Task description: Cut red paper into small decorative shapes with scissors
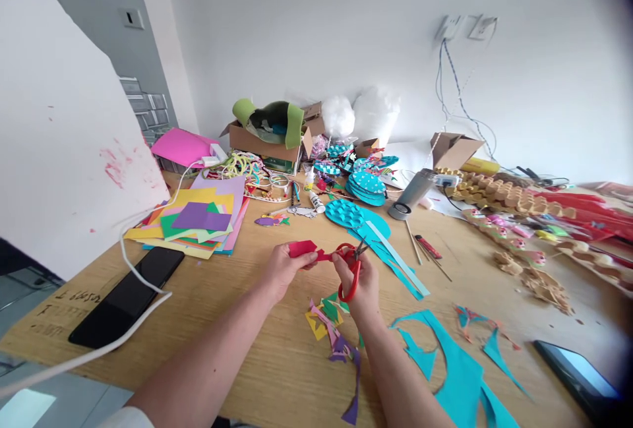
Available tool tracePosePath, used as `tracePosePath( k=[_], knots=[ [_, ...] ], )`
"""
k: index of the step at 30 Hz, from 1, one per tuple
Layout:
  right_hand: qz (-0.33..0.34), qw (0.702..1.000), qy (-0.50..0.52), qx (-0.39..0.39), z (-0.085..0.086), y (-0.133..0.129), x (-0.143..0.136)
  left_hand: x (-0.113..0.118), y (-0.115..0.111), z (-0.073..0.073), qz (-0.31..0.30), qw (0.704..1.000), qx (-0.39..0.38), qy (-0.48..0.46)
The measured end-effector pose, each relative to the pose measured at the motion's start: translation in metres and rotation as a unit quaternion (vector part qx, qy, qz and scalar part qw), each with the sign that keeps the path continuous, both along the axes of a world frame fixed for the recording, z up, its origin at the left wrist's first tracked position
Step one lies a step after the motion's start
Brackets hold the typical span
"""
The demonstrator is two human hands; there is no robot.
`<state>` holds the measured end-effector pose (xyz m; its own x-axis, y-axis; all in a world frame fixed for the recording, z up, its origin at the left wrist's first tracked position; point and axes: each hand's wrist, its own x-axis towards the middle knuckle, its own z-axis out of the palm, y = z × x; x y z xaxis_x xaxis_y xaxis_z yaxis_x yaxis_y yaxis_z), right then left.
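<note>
My left hand point(283, 271) pinches a small red sheet point(301, 248), felt or paper, above the middle of the table. My right hand point(364, 286) holds red-handled scissors point(350, 288), with the blades pointing up and away from the red sheet. The thumb and forefinger of that hand also pinch the sheet's narrow right end. Below the hands lie coloured scraps point(330, 316) in yellow, green, pink and purple. Large turquoise offcuts point(457, 375) spread beside my right forearm.
A stack of coloured sheets point(202, 217) and a black phone point(126, 296) with a white cable point(133, 253) crossing it lie left. Behind are a turquoise cut-out point(346, 214), a grey bottle point(414, 194) and a red cutter point(428, 246). Another phone point(576, 372) rests right.
</note>
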<state>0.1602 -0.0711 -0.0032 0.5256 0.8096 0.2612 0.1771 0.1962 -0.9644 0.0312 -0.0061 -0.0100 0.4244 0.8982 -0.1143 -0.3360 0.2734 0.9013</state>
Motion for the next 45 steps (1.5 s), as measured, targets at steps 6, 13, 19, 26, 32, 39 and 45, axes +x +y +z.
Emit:
tracePosePath(
  k=[6, 13, 19, 26, 32, 39, 45],
  knots=[
    [-0.062, 0.997, 0.012, 0.053, 0.000, 0.001, 0.006, -0.002, 0.006, -0.003, 0.018, 0.997, -0.060, -0.043],
    [0.022, 0.997, 0.049, 0.063, -0.009, 0.003, 0.002, -0.002, 0.006, -0.001, 0.014, 0.994, -0.076, -0.077],
    [0.024, 0.997, 0.045, 0.052, -0.007, 0.005, -0.002, -0.001, 0.004, 0.000, 0.001, 0.994, -0.076, -0.076],
    [0.011, 0.998, 0.040, 0.044, -0.003, 0.004, -0.005, -0.001, 0.002, 0.000, -0.013, 0.998, -0.038, -0.038],
    [-0.014, 0.999, 0.028, 0.042, -0.003, 0.002, 0.000, 0.000, 0.000, 0.000, -0.026, 0.999, -0.015, -0.011],
    [-0.015, 0.998, 0.048, 0.038, -0.006, 0.005, 0.006, -0.003, 0.000, 0.005, -0.065, 0.996, -0.024, -0.056],
    [-0.010, 0.998, 0.059, 0.023, -0.004, 0.003, 0.004, -0.003, 0.002, 0.002, -0.062, 0.997, -0.024, -0.040]
  ],
)
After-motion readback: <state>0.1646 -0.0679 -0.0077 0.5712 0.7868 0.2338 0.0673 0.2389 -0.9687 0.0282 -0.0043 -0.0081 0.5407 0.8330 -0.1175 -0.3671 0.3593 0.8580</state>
